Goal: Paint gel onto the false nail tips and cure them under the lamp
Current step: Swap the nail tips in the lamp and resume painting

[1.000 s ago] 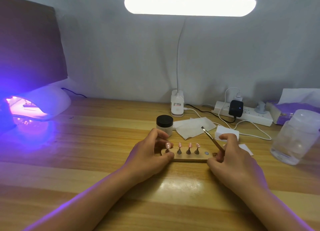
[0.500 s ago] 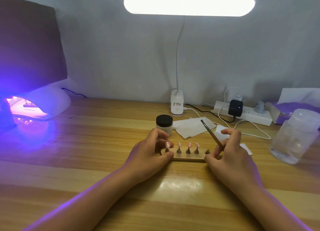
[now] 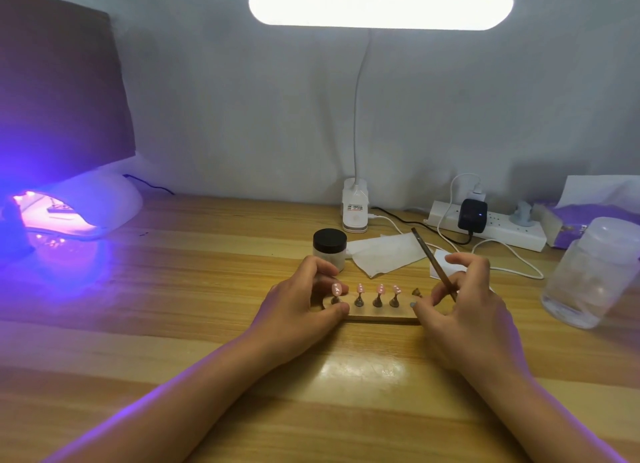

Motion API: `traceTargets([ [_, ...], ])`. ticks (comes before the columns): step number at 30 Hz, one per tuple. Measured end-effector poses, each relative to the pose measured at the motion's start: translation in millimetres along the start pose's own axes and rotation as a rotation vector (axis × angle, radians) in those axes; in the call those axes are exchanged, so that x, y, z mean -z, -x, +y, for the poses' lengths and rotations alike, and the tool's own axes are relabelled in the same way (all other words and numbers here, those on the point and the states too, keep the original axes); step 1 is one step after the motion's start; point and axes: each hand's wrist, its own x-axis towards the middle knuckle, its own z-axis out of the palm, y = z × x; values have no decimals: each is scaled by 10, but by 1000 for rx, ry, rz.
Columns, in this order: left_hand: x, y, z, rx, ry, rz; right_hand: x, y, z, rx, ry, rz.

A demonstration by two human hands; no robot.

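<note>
My right hand is curled round a thin brown-handled brush, whose shaft slants up and away, and its thumb tip touches the right end of the pale wooden holder strip. My left hand pinches the strip's left end between thumb and fingers. Four glossy pink false nail tips stand in a row on small dark pegs along it; a fifth peg, nearest my right hand, looks bare. Just behind sit a frosted jar with a black lid and a crumpled white wipe. The white dome-shaped curing lamp glows violet well apart, at the far left of the wooden table. I judge that painting is about finished and curing comes next. That calls for carrying the strip left and level so no tip topples, with the brush kept clear of the wet gel.
</note>
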Motion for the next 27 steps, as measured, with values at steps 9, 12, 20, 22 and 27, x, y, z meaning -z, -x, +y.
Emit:
traceTargets([
  [9,0,-5,-10,-2,-2,0,-28,-20,38,81,-36,-1],
  [12,-4,-7,-21,-2,-2,-3,-28,-32,37,83,-41,-14],
  [20,-6,-2,-20,-15,8,0,-25,-33,54,24,-3,-103],
  [22,-3,5,-18,-16,5,2,-27,-39,58,18,-24,-86],
  [27,-41,-33,19,-5,-7,9,-39,-43,77,16,-49,-80],
])
